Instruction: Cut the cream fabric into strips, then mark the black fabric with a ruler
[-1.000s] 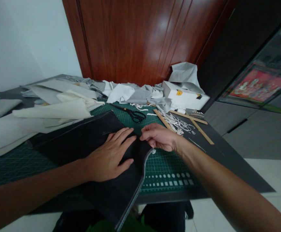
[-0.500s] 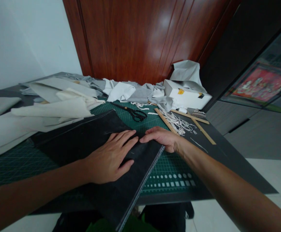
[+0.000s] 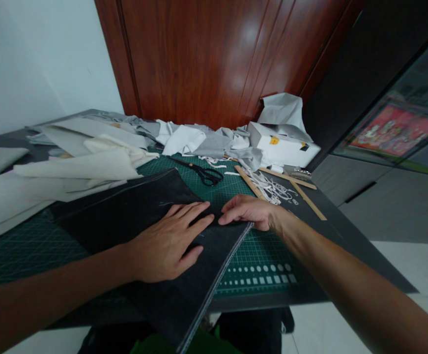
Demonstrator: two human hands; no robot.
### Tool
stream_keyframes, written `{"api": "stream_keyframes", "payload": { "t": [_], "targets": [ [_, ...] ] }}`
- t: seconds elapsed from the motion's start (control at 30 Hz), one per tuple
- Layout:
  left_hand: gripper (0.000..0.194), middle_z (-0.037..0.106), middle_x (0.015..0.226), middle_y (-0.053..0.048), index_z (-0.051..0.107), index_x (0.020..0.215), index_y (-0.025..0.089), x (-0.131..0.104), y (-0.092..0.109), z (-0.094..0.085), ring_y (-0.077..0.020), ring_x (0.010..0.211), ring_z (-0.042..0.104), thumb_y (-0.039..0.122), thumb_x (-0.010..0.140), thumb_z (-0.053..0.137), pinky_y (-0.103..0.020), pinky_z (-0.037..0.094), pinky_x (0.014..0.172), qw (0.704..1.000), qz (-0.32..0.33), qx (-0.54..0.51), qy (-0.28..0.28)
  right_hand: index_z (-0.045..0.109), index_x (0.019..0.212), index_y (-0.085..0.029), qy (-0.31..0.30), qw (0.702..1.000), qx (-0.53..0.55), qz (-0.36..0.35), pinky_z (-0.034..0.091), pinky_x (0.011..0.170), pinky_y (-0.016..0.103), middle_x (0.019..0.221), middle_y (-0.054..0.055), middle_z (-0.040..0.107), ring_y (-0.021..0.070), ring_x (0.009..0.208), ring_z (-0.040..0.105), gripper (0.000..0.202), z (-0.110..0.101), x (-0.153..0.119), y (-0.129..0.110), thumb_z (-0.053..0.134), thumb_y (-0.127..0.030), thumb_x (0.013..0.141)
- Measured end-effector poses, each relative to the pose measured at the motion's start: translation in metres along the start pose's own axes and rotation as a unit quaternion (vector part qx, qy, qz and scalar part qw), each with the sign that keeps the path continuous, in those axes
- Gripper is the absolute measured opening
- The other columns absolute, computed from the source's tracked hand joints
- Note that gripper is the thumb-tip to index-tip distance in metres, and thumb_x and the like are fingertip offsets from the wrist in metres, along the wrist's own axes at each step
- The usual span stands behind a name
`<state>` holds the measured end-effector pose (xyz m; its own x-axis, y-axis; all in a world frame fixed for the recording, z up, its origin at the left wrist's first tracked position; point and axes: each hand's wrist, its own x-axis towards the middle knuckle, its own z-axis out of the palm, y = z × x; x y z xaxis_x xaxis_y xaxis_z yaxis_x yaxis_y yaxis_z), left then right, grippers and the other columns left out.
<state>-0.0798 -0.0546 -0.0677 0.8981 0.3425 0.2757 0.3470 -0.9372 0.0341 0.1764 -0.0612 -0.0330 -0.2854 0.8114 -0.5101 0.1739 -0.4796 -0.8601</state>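
Cloth [image 3: 184, 300], black with pale stitched edge, lies beneath flattened, open left hand [image 3: 164, 246] and overhangs front edge of dark grey tabletop [image 3: 357, 265], its right corner nearer curled right hand [image 3: 248, 211], some fingers hidden so pinch cannot be told, lower end cut off by frame.

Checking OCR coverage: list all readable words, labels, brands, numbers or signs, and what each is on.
No readable text.
Glass panel: dark, lettering-like marks, too blurred to read.
White box, yellow patch: any print too small.
Green mat: grid, dots and squares; any numbers too small.
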Motion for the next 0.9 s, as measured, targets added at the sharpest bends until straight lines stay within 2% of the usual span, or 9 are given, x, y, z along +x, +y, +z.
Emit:
{"api": "stream_keyframes", "payload": {
  "t": [0.17,0.33,0.4,0.5,0.6,0.77,0.83,0.9],
  "targets": [
    [0.065,0.034,0.165,-0.016,0.035,0.159,0.023,0.002,0.0,-0.003,-0.0361,0.15,0.036,0.031,0.097,0.051,-0.058,0.033,0.118,1.0,0.008,-0.012,-0.015,0.055,0.063,-0.017,0.03,0.999,-0.01,-0.014,0.04,0.045,0.018,0.054,-0.007,0.058,0.0069,0.048,0.052,0.042,-0.01,-0.004,0.003,0.095,-0.03,0.057],
    [0.058,0.036,0.165,-0.013,0.044,0.155,0.032,0.004,-0.002,-0.003,-0.0374,0.15,0.036,0.028,0.098,0.051,-0.063,0.03,0.118,0.998,0.038,-0.041,-0.022,0.042,0.06,-0.021,0.052,0.997,-0.052,-0.033,0.02,0.039,0.017,0.051,-0.013,0.036,0.0035,0.044,0.029,0.056,-0.011,-0.006,0.003,0.094,-0.039,0.056],
    [0.057,0.035,0.166,-0.012,0.044,0.154,0.034,0.004,-0.002,-0.004,-0.0379,0.151,0.034,0.028,0.098,0.051,-0.065,0.028,0.118,0.997,0.04,-0.049,-0.034,0.048,0.063,-0.02,0.065,0.993,-0.094,-0.032,0.017,0.039,0.019,0.051,-0.012,0.036,0.0047,0.044,0.028,0.05,-0.011,-0.007,0.003,0.092,-0.043,0.059],
    [0.057,0.025,0.17,-0.011,0.041,0.155,0.039,0.005,-0.002,-0.008,-0.0409,0.154,0.026,0.034,0.099,0.053,-0.073,0.021,0.118,0.995,0.046,-0.056,-0.073,0.063,0.067,-0.018,0.102,0.978,-0.18,-0.031,0.016,0.038,0.023,0.048,-0.011,0.04,0.007,0.043,0.03,0.037,-0.009,-0.011,0.005,0.09,-0.042,0.064],
    [0.06,0.021,0.17,-0.008,0.039,0.155,0.045,0.006,-0.003,-0.011,-0.0428,0.155,0.02,0.042,0.097,0.058,-0.079,0.013,0.116,0.99,0.071,-0.078,-0.097,0.068,0.061,-0.017,0.133,0.956,-0.257,-0.045,0.018,0.042,0.026,0.045,-0.008,0.046,0.0081,0.044,0.034,0.029,-0.005,-0.018,0.006,0.091,-0.035,0.063],
    [0.062,0.03,0.167,-0.007,0.042,0.152,0.048,0.006,-0.01,-0.016,-0.0432,0.154,0.024,0.043,0.094,0.064,-0.082,0.009,0.115,0.982,0.11,-0.117,-0.101,0.071,0.065,-0.016,0.153,0.943,-0.288,-0.069,0.028,0.045,0.024,0.05,-0.006,0.054,0.0096,0.048,0.044,0.023,0.008,-0.022,0.01,0.089,-0.03,0.065],
    [0.064,0.032,0.167,-0.007,0.044,0.151,0.048,0.006,-0.011,-0.019,-0.0424,0.154,0.026,0.041,0.092,0.067,-0.081,0.01,0.115,0.979,0.12,-0.122,-0.108,0.072,0.069,-0.016,0.152,0.946,-0.277,-0.072,0.032,0.043,0.023,0.052,-0.005,0.054,0.0097,0.047,0.045,0.022,0.013,-0.02,0.011,0.087,-0.033,0.069],
    [0.066,0.031,0.166,-0.007,0.045,0.151,0.047,0.005,-0.01,-0.022,-0.0411,0.153,0.028,0.04,0.09,0.069,-0.079,0.011,0.117,0.977,0.127,-0.126,-0.114,0.072,0.073,-0.016,0.167,0.946,-0.265,-0.082,0.037,0.041,0.022,0.054,-0.005,0.053,0.0099,0.045,0.046,0.024,0.014,-0.015,0.009,0.08,-0.039,0.079]
  ]
}}
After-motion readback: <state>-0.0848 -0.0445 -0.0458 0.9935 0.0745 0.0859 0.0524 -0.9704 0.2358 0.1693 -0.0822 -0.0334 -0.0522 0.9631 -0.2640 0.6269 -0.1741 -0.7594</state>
